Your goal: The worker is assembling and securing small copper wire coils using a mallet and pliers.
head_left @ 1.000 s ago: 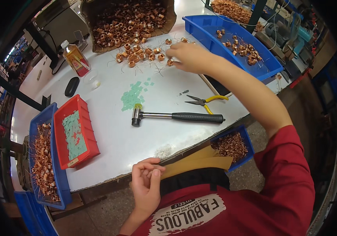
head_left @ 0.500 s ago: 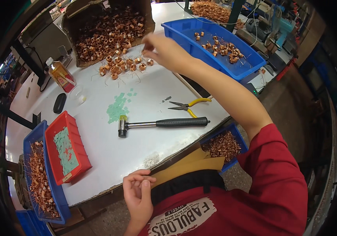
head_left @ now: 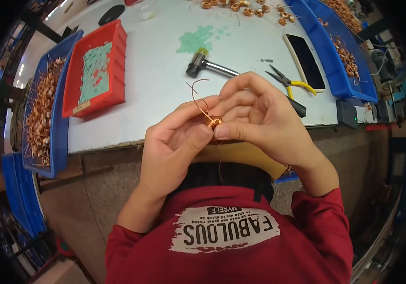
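Between my two hands, close to my body at the table's front edge, is a small copper-wound ring coil [head_left: 216, 123] with long wire ends sticking up. The thumb and fingers of my left hand [head_left: 177, 137] pinch it from the left. My right hand [head_left: 255, 116] grips it from the right, thumb against the winding, its other fingers curled above. Behind the hands lies a hammer [head_left: 219, 69], its handle partly hidden by my right hand. Yellow-handled pliers [head_left: 285, 81] rest to the right, next to a phone [head_left: 305, 61].
On the left stand a red tray [head_left: 120, 71] of green pieces and a blue bin [head_left: 61, 118] of coils. Loose green pieces [head_left: 197, 39] lie beyond the hammer. More coils [head_left: 245, 8] are spread at the far side, with another blue bin [head_left: 361, 80] at right.
My right hand has come back from the far coils to my left hand, and both now hold a coil. The view has shifted, and a phone now shows beside the pliers.
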Tool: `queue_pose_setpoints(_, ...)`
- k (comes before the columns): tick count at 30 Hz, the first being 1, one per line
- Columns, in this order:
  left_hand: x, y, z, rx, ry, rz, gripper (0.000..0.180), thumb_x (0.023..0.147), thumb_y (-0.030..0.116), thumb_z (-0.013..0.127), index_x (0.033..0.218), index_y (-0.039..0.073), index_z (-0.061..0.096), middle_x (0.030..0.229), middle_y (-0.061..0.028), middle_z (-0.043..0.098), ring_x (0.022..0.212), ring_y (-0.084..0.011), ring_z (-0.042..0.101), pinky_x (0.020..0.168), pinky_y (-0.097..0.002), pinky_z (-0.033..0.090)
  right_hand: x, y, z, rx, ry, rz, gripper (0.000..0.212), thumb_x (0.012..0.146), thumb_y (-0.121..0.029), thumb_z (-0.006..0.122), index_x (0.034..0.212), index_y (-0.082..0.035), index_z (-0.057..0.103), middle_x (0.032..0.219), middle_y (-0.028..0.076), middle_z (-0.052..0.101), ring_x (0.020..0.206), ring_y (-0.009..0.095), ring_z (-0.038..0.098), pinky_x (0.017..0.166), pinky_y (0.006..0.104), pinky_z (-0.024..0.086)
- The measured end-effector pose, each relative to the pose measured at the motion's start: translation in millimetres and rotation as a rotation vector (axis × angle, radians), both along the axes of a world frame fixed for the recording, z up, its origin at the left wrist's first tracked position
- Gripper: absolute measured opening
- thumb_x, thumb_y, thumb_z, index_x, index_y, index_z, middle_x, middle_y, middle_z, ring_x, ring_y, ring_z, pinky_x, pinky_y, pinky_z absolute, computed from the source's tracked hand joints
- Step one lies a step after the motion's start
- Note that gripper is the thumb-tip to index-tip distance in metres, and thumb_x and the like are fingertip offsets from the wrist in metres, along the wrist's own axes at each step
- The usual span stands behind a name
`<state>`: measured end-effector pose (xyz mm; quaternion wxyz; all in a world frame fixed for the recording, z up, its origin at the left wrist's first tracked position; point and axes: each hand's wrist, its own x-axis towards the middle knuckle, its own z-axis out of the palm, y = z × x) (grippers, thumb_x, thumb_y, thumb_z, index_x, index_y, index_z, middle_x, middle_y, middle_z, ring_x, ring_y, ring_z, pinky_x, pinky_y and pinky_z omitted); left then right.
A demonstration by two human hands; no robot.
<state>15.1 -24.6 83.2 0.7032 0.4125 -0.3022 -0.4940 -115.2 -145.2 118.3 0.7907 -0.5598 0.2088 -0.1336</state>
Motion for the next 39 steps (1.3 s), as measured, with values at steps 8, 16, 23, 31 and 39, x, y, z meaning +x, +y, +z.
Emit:
queue_pose_setpoints(8,-7,16,-20,0.012,0.062,-0.033,0.031,0.086,0.0,0.056,0.115,-0.009,0.051,0.114,-0.0206,0.054,0.093,-0.0201,0.057,0.077,-0.026,0.052,-4,11,-20,-0.296,0.042,-0.021,0.042,0.075,0.009,0.065,0.112,0.001,0.046,0.088,0.01,0.057,0.076,0.012,0.058,0.07,0.0197,0.048)
queue_pose_setpoints(16,-6,24,-9,0.107,0.224,-0.313,0.034,0.088,0.011,0.058,0.115,-0.008,0.051,0.105,-0.0227,0.057,0.084,-0.0234,0.06,0.066,-0.0249,0.051,14,-19,-18,-1.019,-0.091,0.046,0.028,0.072,-0.002,0.07,0.098,-0.001,0.061,0.093,0.005,0.056,0.08,0.013,0.052,0.072,0.0233,0.042)
queue_pose_setpoints(23,-8,27,-29,0.133,0.272,-0.269,0.037,0.088,0.015,0.06,0.117,-0.006,0.049,0.101,-0.0209,0.058,0.074,-0.0195,0.057,0.056,-0.0212,0.046,20,-14,-10,-1.254,-0.325,-0.06,0.024,0.069,-0.004,0.072,0.091,-0.007,0.065,0.103,0.006,0.057,0.087,0.014,0.05,0.073,0.0254,0.041)
queue_pose_setpoints(31,1,26,-51,0.081,0.528,-0.232,0.032,0.088,0.007,0.058,0.117,-0.006,0.053,0.103,-0.023,0.059,0.076,-0.0209,0.061,0.061,-0.023,0.05,18,-18,-16,-1.006,-0.228,-0.012,0.015,0.071,-0.008,0.072,0.085,-0.009,0.067,0.113,0.009,0.052,0.096,0.016,0.047,0.077,0.0254,0.039)
queue_pose_setpoints(39,-10,26,-40,0.074,0.474,-0.315,0.041,0.084,0.014,0.064,0.117,-0.005,0.049,0.098,-0.0212,0.058,0.064,-0.0176,0.051,0.047,-0.0196,0.038,13,-29,-29,-0.656,-0.026,0.054,0.005,0.075,-0.012,0.07,0.077,-0.008,0.069,0.123,0.012,0.045,0.107,0.018,0.043,0.083,0.0252,0.037)
